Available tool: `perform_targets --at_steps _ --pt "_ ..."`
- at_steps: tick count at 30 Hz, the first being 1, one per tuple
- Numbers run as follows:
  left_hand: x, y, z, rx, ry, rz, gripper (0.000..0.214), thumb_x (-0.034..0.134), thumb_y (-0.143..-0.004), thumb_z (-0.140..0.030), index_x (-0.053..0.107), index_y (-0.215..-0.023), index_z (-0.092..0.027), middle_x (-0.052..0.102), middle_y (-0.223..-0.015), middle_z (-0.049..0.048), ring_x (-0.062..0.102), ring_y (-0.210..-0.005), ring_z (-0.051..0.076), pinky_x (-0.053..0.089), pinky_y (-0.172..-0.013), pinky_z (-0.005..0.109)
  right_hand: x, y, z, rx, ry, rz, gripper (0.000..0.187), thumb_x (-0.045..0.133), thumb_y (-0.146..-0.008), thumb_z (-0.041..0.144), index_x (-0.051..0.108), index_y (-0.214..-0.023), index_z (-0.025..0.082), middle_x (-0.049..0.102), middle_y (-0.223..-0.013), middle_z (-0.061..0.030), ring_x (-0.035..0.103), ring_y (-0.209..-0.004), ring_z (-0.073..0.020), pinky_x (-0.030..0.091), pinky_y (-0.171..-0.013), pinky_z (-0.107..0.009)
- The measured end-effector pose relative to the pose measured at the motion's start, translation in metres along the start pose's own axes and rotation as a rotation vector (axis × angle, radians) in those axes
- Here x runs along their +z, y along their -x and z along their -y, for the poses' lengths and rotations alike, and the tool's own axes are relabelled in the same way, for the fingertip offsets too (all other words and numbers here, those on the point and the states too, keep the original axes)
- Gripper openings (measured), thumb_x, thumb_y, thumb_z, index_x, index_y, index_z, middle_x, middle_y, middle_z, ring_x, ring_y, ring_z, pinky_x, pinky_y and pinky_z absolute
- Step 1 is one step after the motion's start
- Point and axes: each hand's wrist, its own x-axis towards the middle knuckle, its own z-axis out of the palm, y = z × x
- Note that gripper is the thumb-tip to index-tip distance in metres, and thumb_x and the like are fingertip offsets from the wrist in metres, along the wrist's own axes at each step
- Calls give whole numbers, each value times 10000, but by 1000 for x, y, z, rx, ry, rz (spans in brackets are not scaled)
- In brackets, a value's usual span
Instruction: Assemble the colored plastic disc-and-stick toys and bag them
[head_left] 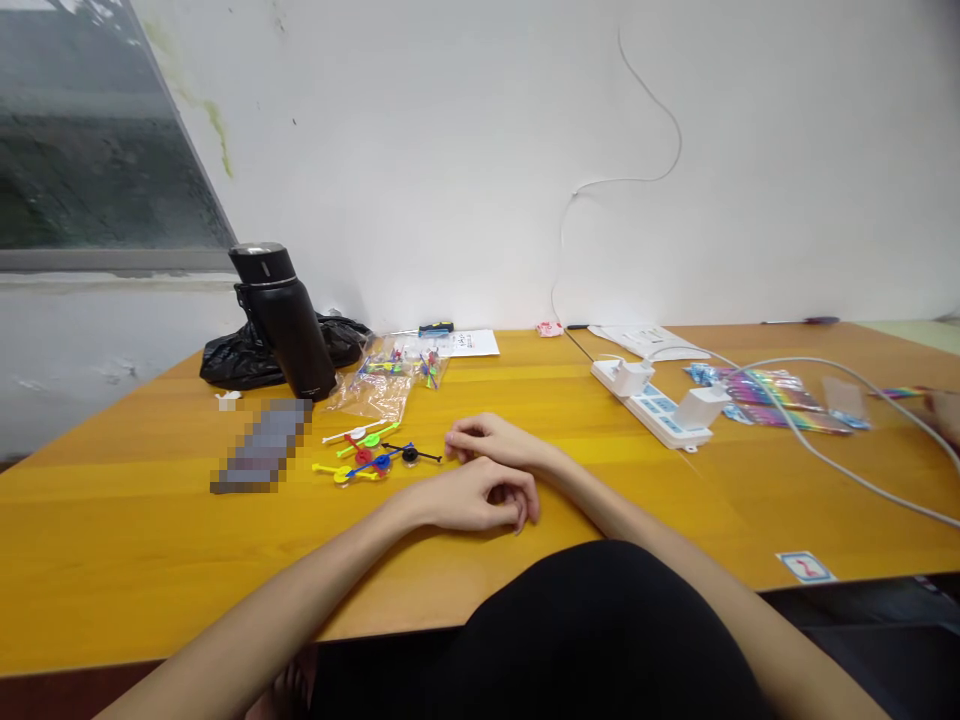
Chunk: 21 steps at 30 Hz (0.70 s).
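My left hand (480,495) rests on the table, its fingers loosely curled in, and I see nothing in them. Just beyond it lies my right hand (487,440), pointing left, its fingers also bent in, with nothing visible in them. The forearms come from opposite sides, and the hands overlap in view. Left of the right hand is a loose group of small plastic arrow spinners: a black spinner (410,455) with its tip close to the fingers, a blue spinner (382,463), a yellow spinner (343,474), a red spinner (363,456), a green spinner (371,440) and a white spinner (358,432).
A black bottle (289,330) stands before a black plastic bag (225,360). A blurred-out flat device (262,447) lies nearby. Clear bags (375,395) hold more spinners. At right are a power strip (660,415), a white cable (817,450) and colourful packets (780,395).
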Motion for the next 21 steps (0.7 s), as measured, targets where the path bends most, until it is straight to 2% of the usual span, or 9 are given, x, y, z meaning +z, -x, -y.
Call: perform_targets --at_steps 4,6,8,10,13,21 --pt "-2 -2 4 2 -51 -89 251 467 -888 -134 695 -985 -172 721 -850 32 618 -736 134 464 -694 230 -21 1 -18 60 87 -329 369 472 -986 429 655 -821 155 644 -733 -24 575 -683 -148 434 -669 -252" --pt "-4 -2 8 11 -142 -173 240 465 -908 -159 695 -972 -180 728 -895 33 621 -759 146 462 -726 247 -34 4 -28 118 273 -503 335 474 -978 373 619 -760 164 635 -704 -22 555 -662 -150 398 -654 -256" --pt "-7 -2 11 35 -237 -232 238 464 -919 -171 695 -971 -189 730 -940 36 632 -810 163 464 -777 264 -43 6 -38 184 447 -588 287 489 -962 316 601 -741 171 642 -708 -28 547 -660 -154 365 -642 -260" --pt "-10 -2 13 53 -303 -256 232 465 -923 -175 692 -967 -196 729 -964 39 639 -853 177 465 -821 276 -47 7 -43 218 542 -582 224 499 -951 269 612 -783 173 668 -757 -39 567 -691 -160 356 -649 -260" --pt "-13 -2 16 48 -336 -250 233 460 -929 -172 687 -975 -200 728 -975 39 642 -871 182 466 -833 277 -46 7 -47 190 616 -531 155 505 -951 240 636 -899 177 691 -838 -52 596 -761 -169 366 -679 -256" --pt "-12 -3 20 36 -323 -248 256 445 -940 -174 693 -997 -197 728 -990 39 644 -896 180 470 -844 275 -41 7 -46 149 710 -491 136 515 -965 213 639 -1004 174 683 -896 -63 586 -799 -173 373 -704 -258"
